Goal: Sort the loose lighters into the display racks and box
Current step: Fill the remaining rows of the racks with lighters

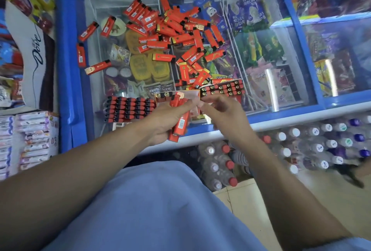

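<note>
Many loose red lighters (176,30) lie in a heap on the freezer's glass lid (104,9). A full rack of lighters (129,107) stands at the lid's near edge, left of my hands. A second rack (222,88), mostly filled, stands to the right. Between them sits a partly filled box (188,95) with a few lighters in its left end. My left hand (168,119) grips a bunch of red lighters (179,126). My right hand (222,113) has its fingertips pinched together at the box's front edge; whether it holds a lighter is hidden.
The blue frame (67,50) borders the chest freezer, with ice-cream packs under the glass. Bottled drinks (301,146) stand on the floor below right. Stacked packets (34,138) fill a shelf at left, next to a Dove display (34,50).
</note>
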